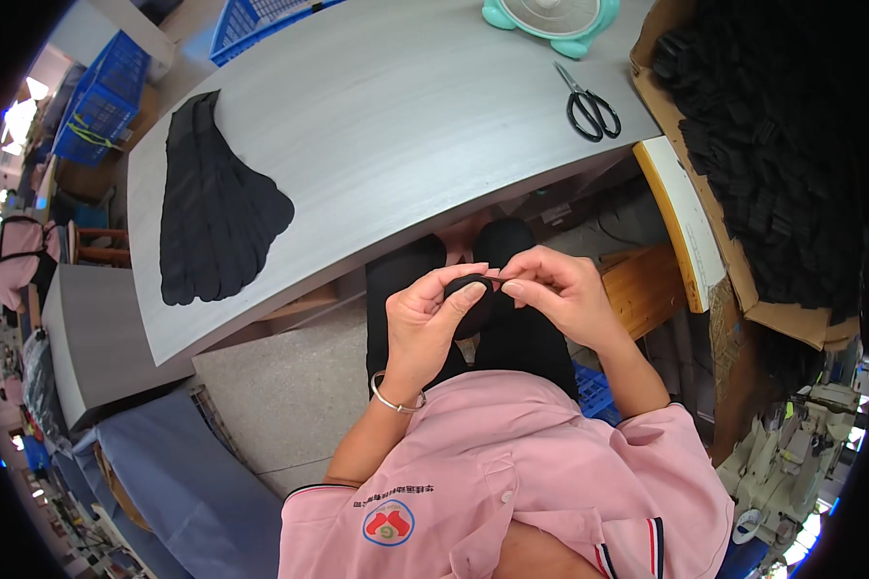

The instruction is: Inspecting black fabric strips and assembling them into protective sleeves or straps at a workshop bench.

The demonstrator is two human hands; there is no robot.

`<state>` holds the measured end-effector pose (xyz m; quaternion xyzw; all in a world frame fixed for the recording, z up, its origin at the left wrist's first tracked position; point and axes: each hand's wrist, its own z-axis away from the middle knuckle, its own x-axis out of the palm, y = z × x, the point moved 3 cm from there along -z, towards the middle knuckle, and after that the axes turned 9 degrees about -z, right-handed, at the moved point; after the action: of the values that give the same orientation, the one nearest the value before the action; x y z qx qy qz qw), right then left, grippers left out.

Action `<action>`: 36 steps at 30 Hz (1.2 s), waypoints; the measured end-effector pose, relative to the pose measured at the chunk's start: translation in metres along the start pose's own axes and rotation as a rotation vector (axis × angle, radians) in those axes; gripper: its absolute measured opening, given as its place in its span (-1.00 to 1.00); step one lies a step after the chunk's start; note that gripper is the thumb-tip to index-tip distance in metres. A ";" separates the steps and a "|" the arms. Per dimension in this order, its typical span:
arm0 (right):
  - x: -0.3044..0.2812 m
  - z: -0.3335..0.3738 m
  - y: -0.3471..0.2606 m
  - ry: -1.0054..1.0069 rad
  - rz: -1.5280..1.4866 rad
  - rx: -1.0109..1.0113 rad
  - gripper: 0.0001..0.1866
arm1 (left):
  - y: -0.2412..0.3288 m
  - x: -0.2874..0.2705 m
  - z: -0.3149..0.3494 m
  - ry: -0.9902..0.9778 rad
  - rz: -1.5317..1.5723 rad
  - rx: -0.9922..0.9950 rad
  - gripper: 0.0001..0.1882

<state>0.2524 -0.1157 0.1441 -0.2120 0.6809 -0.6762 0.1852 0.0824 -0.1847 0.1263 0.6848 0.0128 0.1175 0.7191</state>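
My left hand (432, 311) grips a small black fabric piece (466, 284) above my lap, thumb pressed flat on top of it. My right hand (562, 292) pinches at the piece's right edge, thumb against index finger. Something thin and dark reddish runs between the two sets of fingertips; it is too small to name. Part of the black piece hangs below the fingers and merges with my black trousers. Similar flat black fabric pieces (217, 212) lie fanned out and overlapping on the left of the grey table (377, 106).
Black-handled scissors (590, 111) lie on the table's right side, near a mint-green fan (553, 21). A cardboard box (809, 328) full of black fabric pieces (753, 125) stands on the right. Blue crates (101, 96) are at the far left. The table's near edge lies beyond my hands.
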 end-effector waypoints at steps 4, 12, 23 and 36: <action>-0.010 0.001 -0.037 0.030 0.580 -0.387 -0.77 | 0.004 0.003 -0.003 -0.058 0.036 0.065 -0.77; -0.012 0.008 -0.058 -0.074 0.977 -0.610 -0.68 | -0.009 0.016 -0.004 -0.041 -0.168 0.084 -0.77; -0.017 0.016 -0.059 -0.197 1.193 -0.523 -0.75 | -0.016 0.028 -0.003 -0.088 -0.348 -0.021 -0.77; -0.021 0.004 -0.021 -0.172 0.870 -0.379 -0.86 | -0.029 0.017 -0.008 -0.175 -0.323 -0.156 -0.82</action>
<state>0.2726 -0.1076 0.1648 0.0075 0.7997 -0.3801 0.4646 0.1016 -0.1747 0.0999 0.6237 0.0507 -0.0588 0.7778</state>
